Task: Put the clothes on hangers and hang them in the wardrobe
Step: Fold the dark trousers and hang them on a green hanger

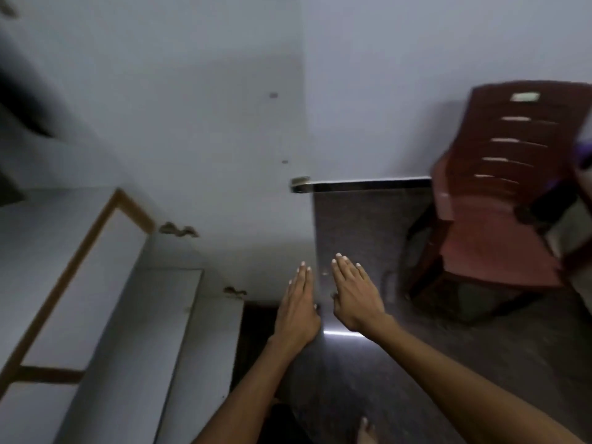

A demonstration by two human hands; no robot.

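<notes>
Two hands stretched forward, left hand (296,307) and right hand (354,293) flat, fingers straight, holding nothing. Beyond: dark floor (368,225), red plastic chair (493,193) at right, white cabinet (96,283) at left. No clothes or hangers visible. Step seems between garments; next move needs finding clothes.

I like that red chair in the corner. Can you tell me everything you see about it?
The chair is dark red and looks like moulded plastic. Its tall back has a row of slots, with a pale label near the top. It has armrests and stands upright on the dark floor by the wall. Something purple and dark lies against its right side, too blurred to name. Neither hand touches it.
</notes>
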